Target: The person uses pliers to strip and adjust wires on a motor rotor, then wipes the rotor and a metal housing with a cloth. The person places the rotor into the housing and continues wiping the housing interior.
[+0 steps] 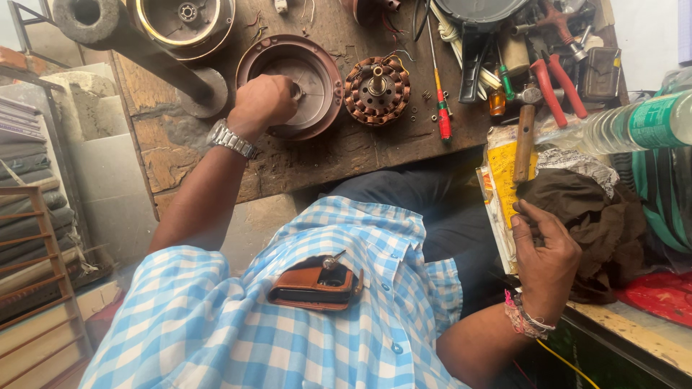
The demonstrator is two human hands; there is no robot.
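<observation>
Brown round metal fan cover, upper centre: my left fingers pinch its hub; right fingers narrow, empty; loose nuts could scatter off the counter.

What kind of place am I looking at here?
Likely a small fan or motor repair workshop. A copper-wound stator and a round brown motor cover lie on a worn wooden bench, with screwdrivers and red-handled pliers alongside. The left hand rests in the cover.

a worn wooden workbench is being occupied by a round brown motor cover, a copper-wound stator, a red-handled screwdriver, red-handled pliers and loose nuts.
</observation>
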